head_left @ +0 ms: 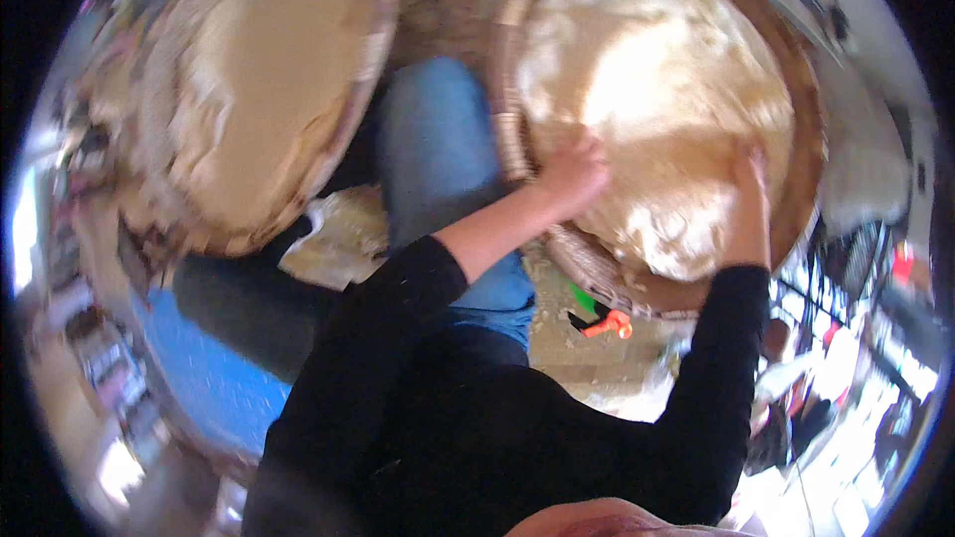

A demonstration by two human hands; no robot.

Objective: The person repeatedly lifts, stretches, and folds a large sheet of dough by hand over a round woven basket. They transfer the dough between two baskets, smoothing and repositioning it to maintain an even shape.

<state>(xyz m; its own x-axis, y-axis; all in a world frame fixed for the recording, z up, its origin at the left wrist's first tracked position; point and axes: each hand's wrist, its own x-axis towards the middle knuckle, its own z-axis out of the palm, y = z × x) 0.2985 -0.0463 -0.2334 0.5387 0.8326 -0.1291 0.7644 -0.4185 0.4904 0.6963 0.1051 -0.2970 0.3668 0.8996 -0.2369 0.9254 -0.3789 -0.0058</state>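
Observation:
A large round woven basket [509,89] stands in front of me on the right, holding a pale, thin, crumpled sheet [647,70] that looks like flatbread or dough. Near the basket's left side my left hand [580,174] is closed, its fingers curled at the sheet. Towards the right side my right hand [753,179] seems to pinch the sheet too; its fingertips are blurred. Between the hands runs a shaded fold. On the far left a second woven basket [383,0] bears a similar tan sheet [274,70], untouched by either hand.
My jean-clad knee [438,129] juts up between the baskets. Something crumpled and pale [343,239] lies beside it. An orange-and-black object [607,323] rests by the right basket's near rim. To the left spreads a blue surface [204,358]; blurred clutter lines both sides.

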